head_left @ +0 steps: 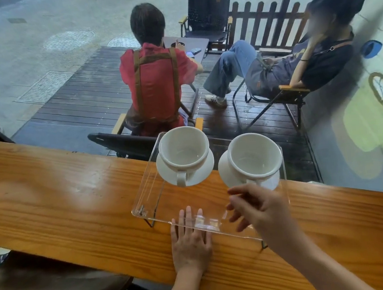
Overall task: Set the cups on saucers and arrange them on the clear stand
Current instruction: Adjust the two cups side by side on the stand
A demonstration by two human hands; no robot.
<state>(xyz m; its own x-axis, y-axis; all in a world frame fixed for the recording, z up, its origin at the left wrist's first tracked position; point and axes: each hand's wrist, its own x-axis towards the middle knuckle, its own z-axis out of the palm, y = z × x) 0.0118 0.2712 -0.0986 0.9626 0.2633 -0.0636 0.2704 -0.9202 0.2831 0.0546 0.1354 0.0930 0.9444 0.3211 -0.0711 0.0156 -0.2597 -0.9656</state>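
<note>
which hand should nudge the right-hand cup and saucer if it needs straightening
The right hand. It hovers open just in front of the right cup, while the left hand lies flat on the counter at the clear stand's near edge.

This is a café with street-side seating. A long varnished pine counter [73, 191] runs along a large window, which carries a painted yellow coffee-cup decal with latte art [376, 108]. Outside lies a dark wooden deck [83, 103] with black folding camp chairs [208, 14], a small dark table [190, 45] and a brown picket fence [267, 20]. Two people sit there wearing work aprons, and white ceramic cups on white saucers [185, 161] stand on the counter's clear acrylic stand [148, 195].
</note>
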